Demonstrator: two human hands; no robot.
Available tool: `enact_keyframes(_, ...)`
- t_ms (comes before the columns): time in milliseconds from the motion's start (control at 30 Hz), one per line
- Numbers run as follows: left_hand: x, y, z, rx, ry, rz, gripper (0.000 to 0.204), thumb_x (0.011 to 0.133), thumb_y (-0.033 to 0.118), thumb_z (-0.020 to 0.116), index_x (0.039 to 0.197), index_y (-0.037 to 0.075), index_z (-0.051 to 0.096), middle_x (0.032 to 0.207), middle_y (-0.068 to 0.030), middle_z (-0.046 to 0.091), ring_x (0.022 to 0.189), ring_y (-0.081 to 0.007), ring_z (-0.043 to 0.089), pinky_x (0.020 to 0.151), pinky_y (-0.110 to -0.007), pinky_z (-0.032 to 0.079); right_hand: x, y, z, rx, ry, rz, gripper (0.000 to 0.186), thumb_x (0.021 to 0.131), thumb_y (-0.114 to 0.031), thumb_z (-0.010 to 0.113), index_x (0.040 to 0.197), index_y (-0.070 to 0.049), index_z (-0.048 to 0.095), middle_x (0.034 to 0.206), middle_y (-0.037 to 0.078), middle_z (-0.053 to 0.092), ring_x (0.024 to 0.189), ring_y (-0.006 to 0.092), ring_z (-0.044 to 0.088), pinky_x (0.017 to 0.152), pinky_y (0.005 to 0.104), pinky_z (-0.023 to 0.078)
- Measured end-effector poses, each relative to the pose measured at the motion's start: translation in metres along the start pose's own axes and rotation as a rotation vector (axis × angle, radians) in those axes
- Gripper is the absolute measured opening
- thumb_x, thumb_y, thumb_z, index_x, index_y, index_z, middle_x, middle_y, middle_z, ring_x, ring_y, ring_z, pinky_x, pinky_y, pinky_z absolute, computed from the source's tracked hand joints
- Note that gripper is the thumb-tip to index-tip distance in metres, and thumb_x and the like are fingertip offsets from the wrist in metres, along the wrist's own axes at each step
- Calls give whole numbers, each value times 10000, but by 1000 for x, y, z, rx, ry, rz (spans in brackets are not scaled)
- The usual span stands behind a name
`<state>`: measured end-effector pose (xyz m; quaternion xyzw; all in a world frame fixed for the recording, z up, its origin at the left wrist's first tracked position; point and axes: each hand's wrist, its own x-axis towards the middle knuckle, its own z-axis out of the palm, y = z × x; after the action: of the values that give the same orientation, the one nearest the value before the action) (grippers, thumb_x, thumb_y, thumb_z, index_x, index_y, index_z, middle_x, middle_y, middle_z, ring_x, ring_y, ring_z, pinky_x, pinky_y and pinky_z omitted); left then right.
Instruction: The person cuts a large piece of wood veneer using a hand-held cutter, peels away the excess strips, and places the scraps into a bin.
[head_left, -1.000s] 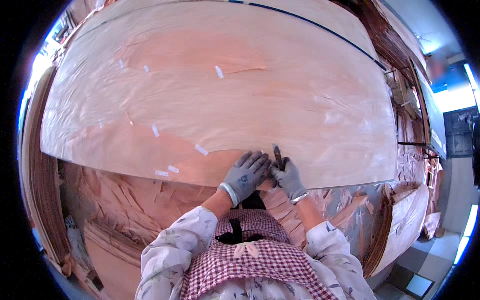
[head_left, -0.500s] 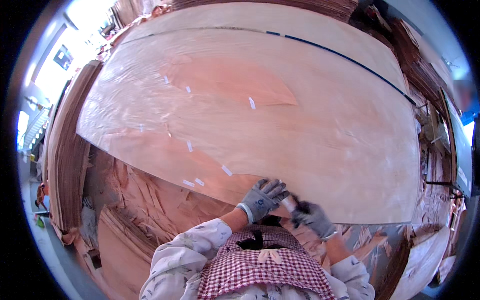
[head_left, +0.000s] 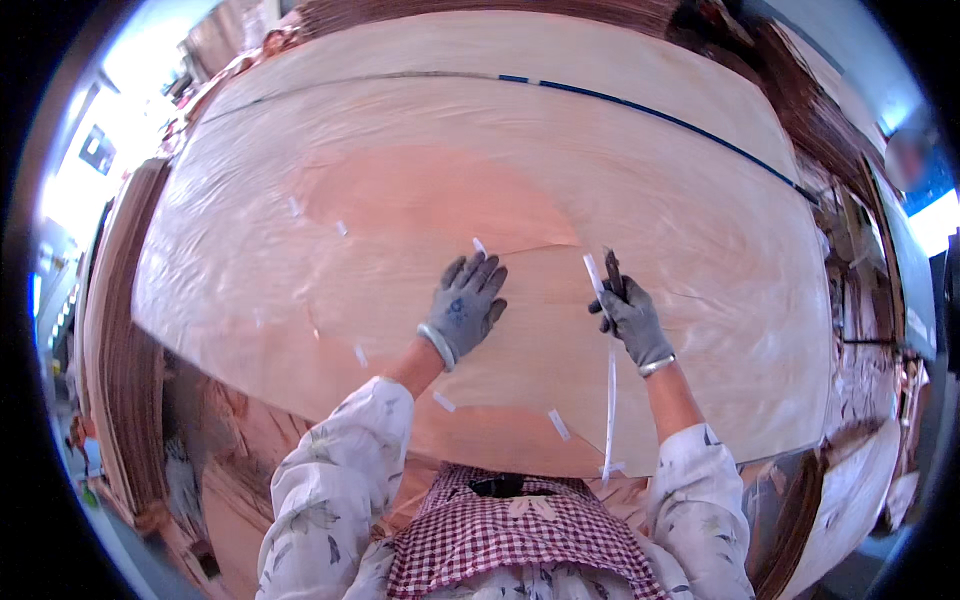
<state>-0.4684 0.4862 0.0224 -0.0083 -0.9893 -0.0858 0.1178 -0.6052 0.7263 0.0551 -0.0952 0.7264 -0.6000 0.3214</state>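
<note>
A large pale wood veneer sheet (head_left: 720, 300) spreads in front of me, with a pinkish veneer patch (head_left: 430, 190) on it. My left hand (head_left: 465, 310), in a grey glove, lies flat with its fingers stretched out. Its fingertips are by a short piece of white tape (head_left: 479, 245) at the patch's edge. In my gloved right hand (head_left: 637, 325) is a slim dark tool (head_left: 612, 268), whose exact kind I cannot make out. The same hand grips a strip of white tape (head_left: 611, 400), which trails down toward the near edge. Another pinkish patch (head_left: 490, 435) lies along that edge.
More short tape pieces (head_left: 444, 401) dot the sheet. A long dark blue rod or strip (head_left: 660, 115) crosses its far side. Stacked veneer (head_left: 125, 340) stands at the left, with more stacks (head_left: 480, 12) behind. Torn veneer scraps (head_left: 265, 410) lie below the near left edge.
Both hands have moved from the near edge outward over the sheet and apart. The left now lies near the far patch; the right has drawn the tape strip out. The view has shifted.
</note>
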Motion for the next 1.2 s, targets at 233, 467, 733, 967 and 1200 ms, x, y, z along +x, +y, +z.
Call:
enact_keyframes(233, 66, -47, 36, -115, -58, 215, 494, 864, 281, 557, 1292, 47, 480, 1368, -133, 445, 1302, -291, 369, 1096, -440, 241, 63, 2, 43, -21, 102, -29, 134, 897, -120, 529, 965, -10, 561, 732, 69, 636, 536, 108, 541, 479, 254, 444)
enact_keyframes(467, 79, -54, 44, -128, -128, 259, 501, 858, 318, 563, 1273, 46, 500, 1366, -122, 449, 1239, -288, 430, 1034, -437, 317, 90, 14, 55, -59, 173, 119, 192, 879, -149, 566, 1014, -13, 567, 748, 60, 634, 616, 118, 590, 509, 244, 452)
enact_keyframes(733, 114, -43, 42, -44, -321, 351, 513, 859, 403, 538, 1328, 206, 463, 1386, -39, 446, 1110, -230, 491, 839, -411, 372, 84, 12, 56, -348, 190, 184, 170, 820, -156, 622, 874, -2, 576, 639, 107, 627, 549, 179, 621, 519, 325, 481)
enact_keyframes(967, 119, -42, 39, -21, -294, 373, 506, 852, 404, 541, 1312, 203, 479, 1375, -45, 456, 1102, -233, 491, 834, -402, 377, 60, -8, 62, -152, 129, 74, 156, 850, -165, 586, 860, -11, 563, 670, 89, 630, 570, 164, 609, 514, 317, 478)
enact_keyframes(1200, 139, -35, 63, -187, -129, 503, 504, 841, 376, 563, 1293, 161, 497, 1358, -59, 468, 1202, -259, 450, 997, -440, 334, 98, 10, 16, -98, 245, 199, 201, 851, -168, 576, 942, 8, 545, 679, 57, 602, 588, 118, 565, 520, 257, 452)
